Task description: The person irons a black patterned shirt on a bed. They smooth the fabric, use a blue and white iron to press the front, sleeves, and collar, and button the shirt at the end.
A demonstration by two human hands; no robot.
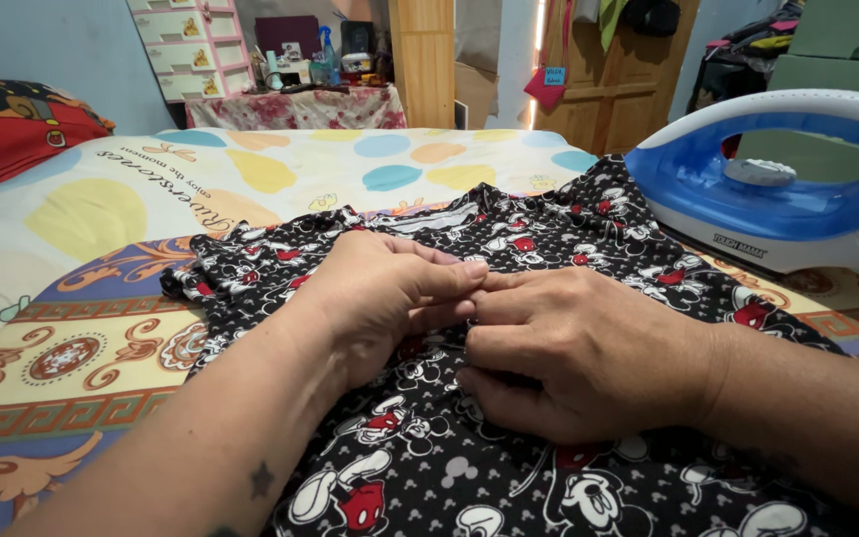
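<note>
Two bare hands meet at the middle of a black garment [509, 467] printed with red and white cartoon figures, spread flat over a patterned blanket [62, 368]. The left hand [380, 288] is curled, its fingertips pinching a small fold of the cloth. The right hand [579, 348], touching the left at the fingertips, is likewise half-closed and grips the same fold from the other side. Just beyond both hands the garment's far edge looks bunched and creased, so the smoothing appears unfinished; the cloth nearer the wrists lies flatter. Up and to the right of the right hand, a blue and white iron [777, 189] rests on the blanket, with neither hand on it. Beyond the hands lies a sheet with coloured spots [280, 169].
</note>
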